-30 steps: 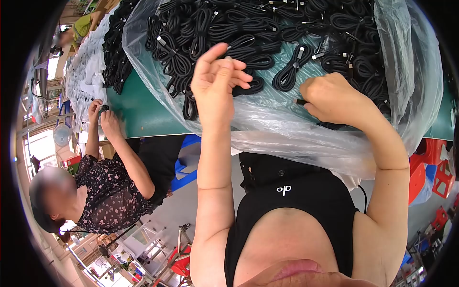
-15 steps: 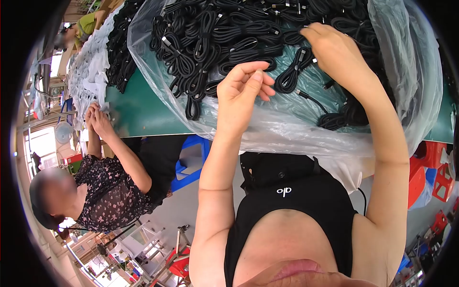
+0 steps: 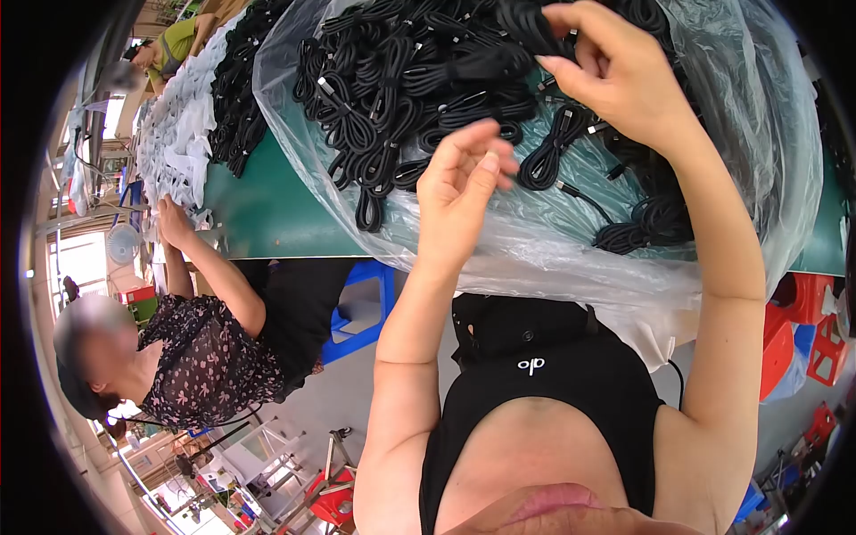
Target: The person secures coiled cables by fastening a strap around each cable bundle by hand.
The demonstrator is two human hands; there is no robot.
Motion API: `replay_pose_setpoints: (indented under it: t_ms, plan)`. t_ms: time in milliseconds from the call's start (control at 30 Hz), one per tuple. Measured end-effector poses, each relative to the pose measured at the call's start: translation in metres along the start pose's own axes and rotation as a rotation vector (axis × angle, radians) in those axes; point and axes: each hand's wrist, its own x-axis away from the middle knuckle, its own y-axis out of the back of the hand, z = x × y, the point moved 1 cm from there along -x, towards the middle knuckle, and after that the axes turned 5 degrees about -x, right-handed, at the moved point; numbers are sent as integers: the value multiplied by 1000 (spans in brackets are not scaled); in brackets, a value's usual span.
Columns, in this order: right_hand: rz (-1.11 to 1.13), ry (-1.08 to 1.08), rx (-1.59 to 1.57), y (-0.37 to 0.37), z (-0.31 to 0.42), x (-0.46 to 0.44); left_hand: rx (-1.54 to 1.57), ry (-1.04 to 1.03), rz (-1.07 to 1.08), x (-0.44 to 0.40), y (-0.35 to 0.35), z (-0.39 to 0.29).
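Fingers of the R hand (image 3: 629, 76) pinch a coiled blk cable (image 3: 526, 27), slightly blurred, at/over the far part of the pile (image 3: 392, 107) on clear plastic (image 3: 580, 272) atop the desk (image 3: 272, 218). L hand (image 3: 455, 187): fingers half-curled, loosely apart, nothing held, near the pile. Cable prob. light, bendy, not fragile; best gripped round the bundle's mid, w/ plug ends free.
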Motion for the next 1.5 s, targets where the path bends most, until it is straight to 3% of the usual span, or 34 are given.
replay_pose_setpoints:
  t_ms: [67,167,333,467,667,833,967,1100,1300,1433,1500]
  plan:
    - [-55,69,-122,4,30,0,-88,-179,-98,-1,-13,-7]
    - [-47,178,-236,-13,48,19,214,-268,30,9,-13,-6]
    - [-64,98,-307,-34,63,59,465,-91,28,45,-9,-6]
    - [59,18,-202,-40,65,73,562,-83,-68,48,7,-1]
    - [127,32,-156,-57,57,56,795,-52,15,24,20,3]
    - [234,-38,-154,-70,54,50,810,7,-97,11,27,3]
    - [141,-14,-231,-77,57,38,659,-148,-188,4,26,3]
    - [8,16,-263,-92,64,28,592,-86,-244,6,13,-6]
    - [126,4,-147,-83,66,21,623,-173,-347,-6,40,-9]
    - [200,-102,-172,-83,72,17,614,-208,-320,-9,38,-11]
    - [108,-40,-212,-89,71,12,531,-184,-249,-7,25,-9]
